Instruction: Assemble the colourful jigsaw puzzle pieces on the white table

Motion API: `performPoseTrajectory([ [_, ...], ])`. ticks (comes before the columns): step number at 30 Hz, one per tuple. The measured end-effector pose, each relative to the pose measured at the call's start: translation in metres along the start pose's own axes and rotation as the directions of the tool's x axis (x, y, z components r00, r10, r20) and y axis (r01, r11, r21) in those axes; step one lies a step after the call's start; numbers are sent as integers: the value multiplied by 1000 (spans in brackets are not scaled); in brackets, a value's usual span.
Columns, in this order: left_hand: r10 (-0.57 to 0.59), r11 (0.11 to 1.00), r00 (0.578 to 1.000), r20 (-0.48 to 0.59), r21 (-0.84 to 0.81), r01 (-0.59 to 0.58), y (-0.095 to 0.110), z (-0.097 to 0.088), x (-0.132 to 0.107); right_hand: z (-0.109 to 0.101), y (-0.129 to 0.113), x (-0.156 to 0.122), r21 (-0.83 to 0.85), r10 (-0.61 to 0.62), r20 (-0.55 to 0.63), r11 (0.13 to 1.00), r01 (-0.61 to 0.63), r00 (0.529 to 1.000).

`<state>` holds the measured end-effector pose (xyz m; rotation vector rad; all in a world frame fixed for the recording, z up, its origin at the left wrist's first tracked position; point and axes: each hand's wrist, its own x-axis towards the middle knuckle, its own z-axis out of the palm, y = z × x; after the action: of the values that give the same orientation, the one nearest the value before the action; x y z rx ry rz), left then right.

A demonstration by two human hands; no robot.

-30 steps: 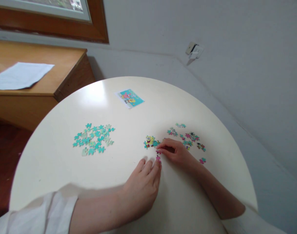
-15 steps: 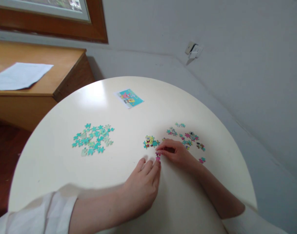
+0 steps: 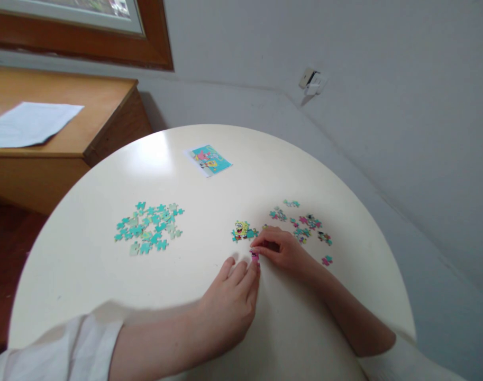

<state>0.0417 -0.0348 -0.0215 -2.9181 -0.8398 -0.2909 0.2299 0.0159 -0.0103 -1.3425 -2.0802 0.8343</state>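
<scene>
Both my hands rest on a round cream table (image 3: 86, 259). My right hand (image 3: 283, 250) pinches a small pink puzzle piece (image 3: 255, 256) with its fingertips curled together. My left hand (image 3: 231, 304) lies flat with fingers stretched out, its fingertips touching that same pink piece. Just beyond them sits a small joined cluster with a yellow cartoon figure (image 3: 243, 230). A scatter of mixed pink and teal pieces (image 3: 302, 225) lies behind my right hand. One loose pink and teal piece (image 3: 326, 260) sits to its right.
A heap of teal puzzle pieces (image 3: 148, 227) lies on the table's left half. A small picture card (image 3: 208, 160) rests near the far edge. A wooden desk (image 3: 106, 106) with a white sheet of paper (image 3: 30, 123) stands at left. Grey walls close in behind and right.
My right hand has drawn slightly toward my left, bringing the pink pieces together under the fingertips. The left hand has barely shifted.
</scene>
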Motion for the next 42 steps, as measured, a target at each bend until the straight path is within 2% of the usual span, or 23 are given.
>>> performPoseTrajectory([
  [10, -2, 1000, 1000, -14, -11, 2, 1, 1, 0, 4, 1, 1, -96, -90, -15, 991, 88, 996],
  [27, 0, 1000, 1000, -21, -21, 0, 0, 0, 1, 4, 1, 1, -115, -119, -11, 986, 117, 993],
  [35, 10, 1000, 1000, -5, -20, -10, 0, -2, 1, 4, -2, 0, -104, -43, -55, 994, 37, 998],
  [42, 1, 1000, 1000, 20, -1, -1, 0, -3, 0, 4, -1, 1, -104, -46, -42, 994, 41, 998],
])
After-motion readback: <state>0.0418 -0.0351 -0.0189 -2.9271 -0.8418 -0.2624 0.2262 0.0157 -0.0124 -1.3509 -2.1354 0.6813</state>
